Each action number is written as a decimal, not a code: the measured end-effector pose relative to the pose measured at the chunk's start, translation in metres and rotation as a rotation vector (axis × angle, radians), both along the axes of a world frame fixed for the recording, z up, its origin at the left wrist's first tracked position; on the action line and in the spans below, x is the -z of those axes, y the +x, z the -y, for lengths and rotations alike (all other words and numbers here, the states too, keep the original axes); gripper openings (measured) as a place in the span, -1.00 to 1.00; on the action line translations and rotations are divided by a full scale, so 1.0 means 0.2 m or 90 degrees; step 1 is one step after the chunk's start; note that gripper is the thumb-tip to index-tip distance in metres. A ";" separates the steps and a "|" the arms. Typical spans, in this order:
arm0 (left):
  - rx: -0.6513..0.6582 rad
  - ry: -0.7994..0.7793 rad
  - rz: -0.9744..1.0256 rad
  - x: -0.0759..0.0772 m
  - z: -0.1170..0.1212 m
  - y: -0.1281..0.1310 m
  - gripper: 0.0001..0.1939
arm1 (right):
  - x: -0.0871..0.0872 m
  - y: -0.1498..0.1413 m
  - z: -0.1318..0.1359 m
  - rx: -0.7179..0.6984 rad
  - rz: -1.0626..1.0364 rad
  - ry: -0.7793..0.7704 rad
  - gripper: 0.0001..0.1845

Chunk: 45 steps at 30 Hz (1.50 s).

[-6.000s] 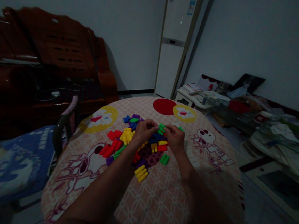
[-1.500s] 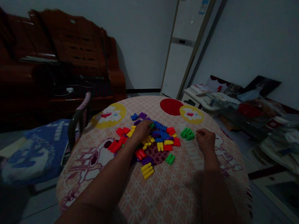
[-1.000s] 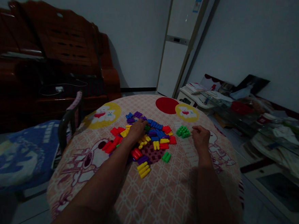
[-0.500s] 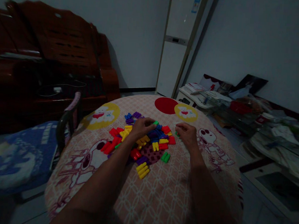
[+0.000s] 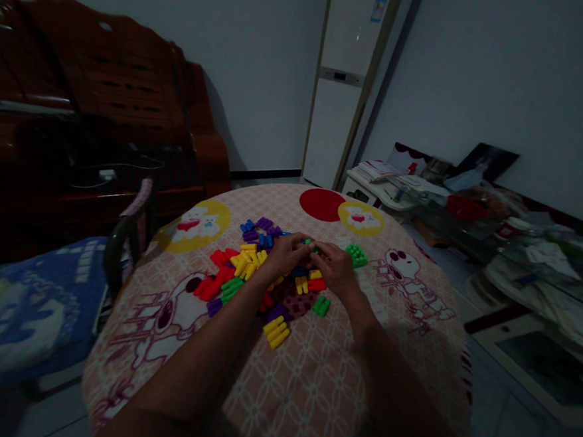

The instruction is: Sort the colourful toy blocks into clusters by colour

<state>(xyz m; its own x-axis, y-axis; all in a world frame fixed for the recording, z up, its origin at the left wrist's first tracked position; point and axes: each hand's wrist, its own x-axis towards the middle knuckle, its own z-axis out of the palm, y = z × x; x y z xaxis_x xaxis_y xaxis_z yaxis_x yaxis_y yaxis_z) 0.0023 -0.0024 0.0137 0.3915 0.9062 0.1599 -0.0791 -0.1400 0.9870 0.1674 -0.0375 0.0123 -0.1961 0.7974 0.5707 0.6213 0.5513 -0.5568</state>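
My left hand (image 5: pixel 287 255) and my right hand (image 5: pixel 334 265) meet over the pile, fingertips pinched on a small green toy block (image 5: pixel 308 242) that is mostly hidden by the fingers. Beneath and around them lie several ribbed plastic blocks: yellow blocks (image 5: pixel 248 262), red blocks (image 5: pixel 209 287), purple blocks (image 5: pixel 265 224) and blue blocks (image 5: pixel 266 241). Just beyond my right hand, a knobbly green block cluster (image 5: pixel 356 255) rests on the cloth. A separate green block (image 5: pixel 322 306) lies below my right wrist, and a yellow block (image 5: pixel 276 332) sits nearest me.
A patterned cloth covers the round table (image 5: pixel 299 392). To the left stand a chair (image 5: pixel 131 227) with a blue cloth and a wooden sofa (image 5: pixel 120 93). Along the right wall runs a cluttered glass-topped stand (image 5: pixel 471 221). A white refrigerator (image 5: pixel 337 102) is at the back.
My right hand has moved left from the right side of the pile to meet my left hand. The green cluster, earlier mostly covered by my right hand, now shows on the cloth.
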 end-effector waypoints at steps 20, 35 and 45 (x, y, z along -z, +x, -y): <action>0.048 0.101 -0.118 0.04 0.00 -0.01 -0.49 | 0.07 0.57 -0.10 0.510 -0.056 -0.004 -0.65; -0.101 0.202 -0.313 -0.03 -0.06 -0.16 -0.67 | 0.15 0.57 -0.16 0.451 0.131 -0.066 -0.67; -0.093 0.274 -0.440 -0.08 -0.04 -0.16 -0.86 | 0.09 0.50 -0.10 0.522 0.065 0.042 -0.66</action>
